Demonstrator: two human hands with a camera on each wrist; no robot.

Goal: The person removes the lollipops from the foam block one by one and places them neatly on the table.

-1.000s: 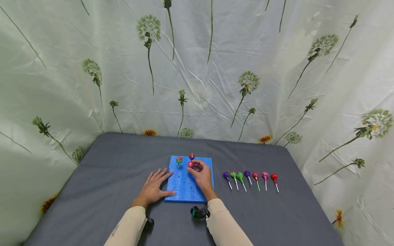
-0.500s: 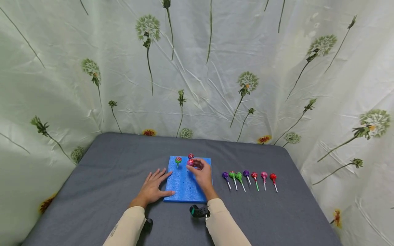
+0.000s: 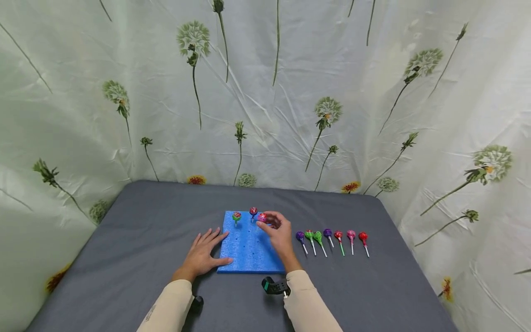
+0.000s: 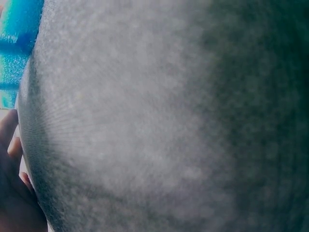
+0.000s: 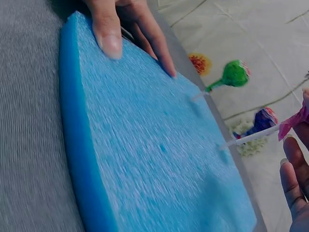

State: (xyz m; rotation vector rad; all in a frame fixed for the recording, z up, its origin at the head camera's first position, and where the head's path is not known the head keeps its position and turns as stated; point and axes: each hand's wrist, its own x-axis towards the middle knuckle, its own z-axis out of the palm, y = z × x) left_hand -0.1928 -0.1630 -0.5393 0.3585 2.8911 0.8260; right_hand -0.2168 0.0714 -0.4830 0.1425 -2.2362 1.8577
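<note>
My right hand pinches a pink-wrapped lollipop by its head, over the far right part of a blue foam board. In the right wrist view, the held lollipop's pink wrapper and white stick show, the stick slanting toward the board. Two lollipops stand in the board's far side: a green one at the left and a dark purple-red one beside it. Small holes dot the board's surface. My left hand, fingers spread, rests at the board's left edge, its thumb on the foam.
Several wrapped lollipops, among them a purple one and a red one, lie in a row on the grey-covered table right of the board. A flower-printed curtain hangs behind. Black straps sit at both wrists.
My right hand has moved right with the pink lollipop, away from the standing purple-red one. The left hand stays on the board, and the head view has shifted slightly.
</note>
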